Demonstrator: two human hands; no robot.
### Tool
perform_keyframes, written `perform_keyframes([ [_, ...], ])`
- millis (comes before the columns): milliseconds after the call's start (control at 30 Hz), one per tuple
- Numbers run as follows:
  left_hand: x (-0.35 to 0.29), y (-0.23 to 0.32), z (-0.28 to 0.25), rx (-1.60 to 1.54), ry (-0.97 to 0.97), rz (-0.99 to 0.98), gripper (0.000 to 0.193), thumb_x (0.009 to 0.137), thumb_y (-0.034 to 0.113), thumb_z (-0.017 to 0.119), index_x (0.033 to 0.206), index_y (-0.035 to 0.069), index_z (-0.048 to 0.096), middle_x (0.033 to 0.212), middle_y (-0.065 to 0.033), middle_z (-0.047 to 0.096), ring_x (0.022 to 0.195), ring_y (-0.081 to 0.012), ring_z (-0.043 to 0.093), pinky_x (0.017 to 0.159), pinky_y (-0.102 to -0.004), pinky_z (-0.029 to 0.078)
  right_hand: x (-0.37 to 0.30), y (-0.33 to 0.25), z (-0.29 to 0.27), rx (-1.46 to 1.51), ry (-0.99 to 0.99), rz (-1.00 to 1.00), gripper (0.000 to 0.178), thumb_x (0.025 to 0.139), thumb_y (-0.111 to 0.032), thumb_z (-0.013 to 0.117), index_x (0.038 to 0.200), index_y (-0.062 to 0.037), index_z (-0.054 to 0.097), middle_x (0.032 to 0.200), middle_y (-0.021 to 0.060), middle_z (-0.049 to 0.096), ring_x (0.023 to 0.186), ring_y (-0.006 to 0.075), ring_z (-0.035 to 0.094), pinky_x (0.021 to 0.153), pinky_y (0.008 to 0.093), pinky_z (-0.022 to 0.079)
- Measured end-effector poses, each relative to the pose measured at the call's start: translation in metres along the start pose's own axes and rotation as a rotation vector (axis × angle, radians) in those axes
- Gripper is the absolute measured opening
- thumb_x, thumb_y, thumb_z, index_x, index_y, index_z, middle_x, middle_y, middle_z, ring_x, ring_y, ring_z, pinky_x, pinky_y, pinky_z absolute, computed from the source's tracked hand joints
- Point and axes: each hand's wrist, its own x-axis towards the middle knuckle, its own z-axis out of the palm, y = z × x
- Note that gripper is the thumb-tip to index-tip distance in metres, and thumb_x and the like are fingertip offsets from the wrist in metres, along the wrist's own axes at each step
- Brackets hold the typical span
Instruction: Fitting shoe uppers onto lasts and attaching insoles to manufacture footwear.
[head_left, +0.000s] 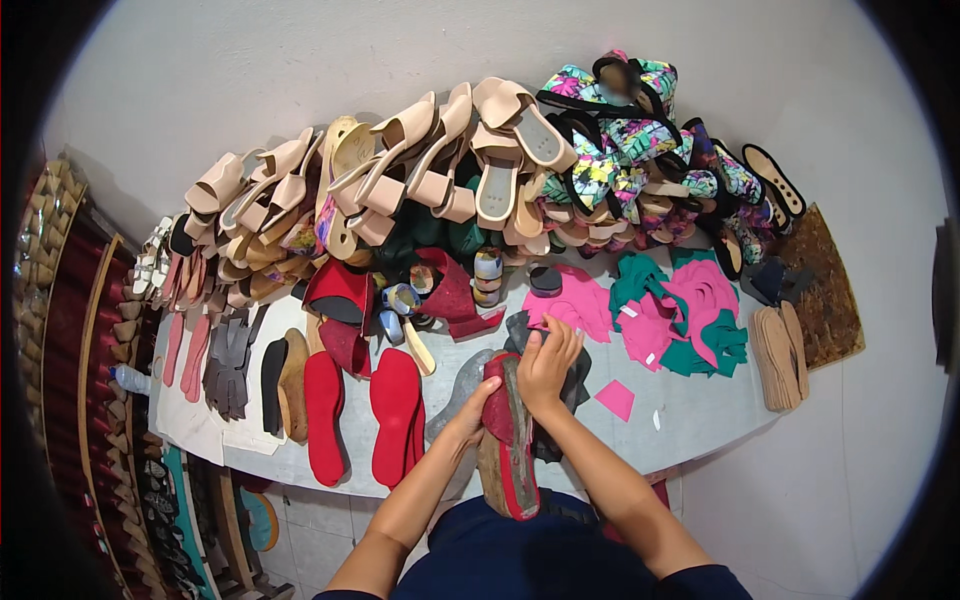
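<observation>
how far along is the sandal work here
Done: a heap of finished beige sandals and floral ones lies along the wall. In hand: the left hand steadies a red sole while the right hand presses on it. Left: loose red soles and pink and green cut pieces.

Shoemaking workshop. Worktable [690, 420] against a plain wall; far side heaped with unfinished beige sandals [420, 160]. Red insoles [395, 410] near left, cut pink and green fabric pieces [680, 310] right.

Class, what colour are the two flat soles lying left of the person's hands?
Both flat soles are red, seen clearly in the head view.
</observation>
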Motion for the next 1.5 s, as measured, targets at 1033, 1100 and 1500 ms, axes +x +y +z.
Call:
perform_keyframes([
  [1033, 0.011, -0.003, 0.0, 0.007, -0.011, -0.063, 0.067, 0.073, 0.054, 0.05, 0.116, 0.003, 0.042, 0.108, -0.0151, 0.052, 0.096, -0.0243, 0.053, 0.084, -0.0376, 0.043, 0.018, 0.024, 0.0, 0.002, -0.008, 0.053, 0.038, 0.087, -0.02, 0.042, 0.116, 0.0027, 0.035, 0.089, 0.0134, 0.05, 0.088, 0.029, 0.046, 0.09, 0.0414, 0.028],
  [1100, 0.008, -0.001, -0.01, -0.042, -0.027, -0.038, 0.069, 0.072, 0.056, 0.049, 0.116, 0.003, 0.042, 0.108, -0.0161, 0.052, 0.095, -0.0259, 0.054, 0.082, -0.039, 0.044, -0.003, 0.021, -0.01, 0.352, -0.288, 0.431, 0.054, 0.084, -0.028, 0.048, 0.121, 0.0047, 0.028, 0.098, 0.0177, 0.048, 0.091, 0.0308, 0.046, 0.088, 0.0418, 0.031],
  [1500, -0.02, 0.025, -0.037, -0.303, 0.345, 0.326, 0.067, 0.069, 0.061, 0.043, 0.108, 0.007, 0.048, 0.101, -0.0171, 0.055, 0.084, -0.0292, 0.055, 0.071, -0.0429, 0.046, -0.066, -0.03, -0.087, 0.231, -1.251, 0.141, 0.097, 0.068, -0.036, 0.065, 0.132, 0.001, 0.003, 0.114, 0.0325, 0.039, 0.1, 0.0406, 0.049, 0.084, 0.037, 0.041],
])
